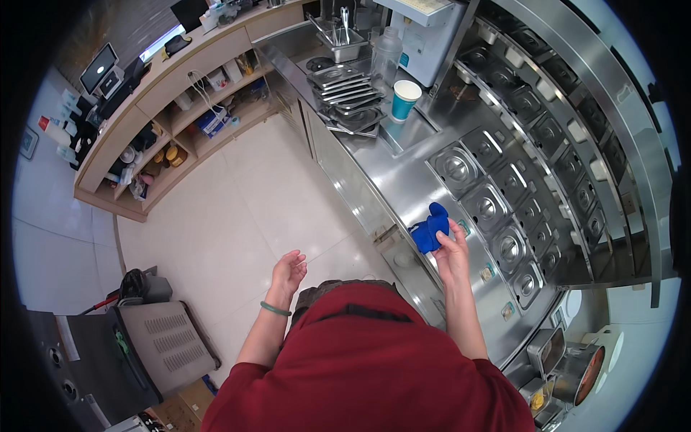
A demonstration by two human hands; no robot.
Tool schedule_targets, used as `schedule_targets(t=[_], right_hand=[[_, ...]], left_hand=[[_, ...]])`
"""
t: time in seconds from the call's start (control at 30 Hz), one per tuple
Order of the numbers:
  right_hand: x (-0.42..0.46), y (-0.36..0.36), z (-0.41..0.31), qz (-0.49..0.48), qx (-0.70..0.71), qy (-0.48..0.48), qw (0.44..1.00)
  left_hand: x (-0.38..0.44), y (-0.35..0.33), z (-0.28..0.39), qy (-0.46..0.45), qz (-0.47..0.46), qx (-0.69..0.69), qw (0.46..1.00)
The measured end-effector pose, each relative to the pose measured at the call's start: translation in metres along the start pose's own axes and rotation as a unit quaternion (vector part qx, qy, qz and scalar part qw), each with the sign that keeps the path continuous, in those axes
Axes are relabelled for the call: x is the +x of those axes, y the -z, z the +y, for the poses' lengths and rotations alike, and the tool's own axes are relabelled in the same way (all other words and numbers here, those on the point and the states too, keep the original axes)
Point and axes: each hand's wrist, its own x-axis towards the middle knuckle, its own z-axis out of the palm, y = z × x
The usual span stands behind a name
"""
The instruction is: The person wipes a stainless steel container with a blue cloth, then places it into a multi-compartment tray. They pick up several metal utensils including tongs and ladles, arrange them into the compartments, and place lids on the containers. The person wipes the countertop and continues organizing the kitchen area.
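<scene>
A folded blue cloth (430, 229) is pinched between the thumb and fingers of my right hand (452, 249). The cloth is over the front edge of the stainless steel counter (402, 186); whether it touches the metal I cannot tell. Behind it, lidded steel food pans (487, 208) are set into the counter in rows. My left hand (290, 271) hangs over the floor with its fingers loosely curled and nothing in them. A green bangle (275, 309) circles that wrist.
Stacked steel pan lids (348, 97), a teal paper cup (405, 101) and a clear plastic bottle (386, 56) stand farther along the counter. Wooden shelving (178, 121) curves along the left. A grey machine (167, 343) sits at lower left. Raised pan racks (545, 129) line the right, beside a large pot (576, 373).
</scene>
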Motion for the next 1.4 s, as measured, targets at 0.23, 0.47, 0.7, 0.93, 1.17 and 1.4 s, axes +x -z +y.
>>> schedule_targets(t=[0.23,0.47,0.7,0.93,1.17,1.4], right_hand=[[0.042,-0.017,0.015,0.018,-0.031,-0.064,0.997],[0.086,-0.093,0.03,-0.023,-0.037,-0.029,0.999],[0.141,-0.205,0.076,-0.049,-0.036,-0.016,0.998],[0.201,-0.31,0.114,-0.084,-0.102,0.011,0.991],[0.295,-0.376,0.127,-0.08,-0.221,0.094,0.967],[0.437,-0.426,0.164,-0.002,-0.462,0.227,0.858]], left_hand=[[0.017,0.005,0.008,0.003,0.016,-0.076,0.997],[0.082,0.026,0.072,0.054,0.047,-0.136,0.988],[0.129,0.025,0.19,0.0,-0.018,-0.13,0.991],[0.156,0.06,0.265,-0.018,0.029,-0.128,0.991],[0.207,0.07,0.297,0.032,0.072,-0.206,0.975],[0.264,0.044,0.383,-0.029,0.079,-0.217,0.973]])
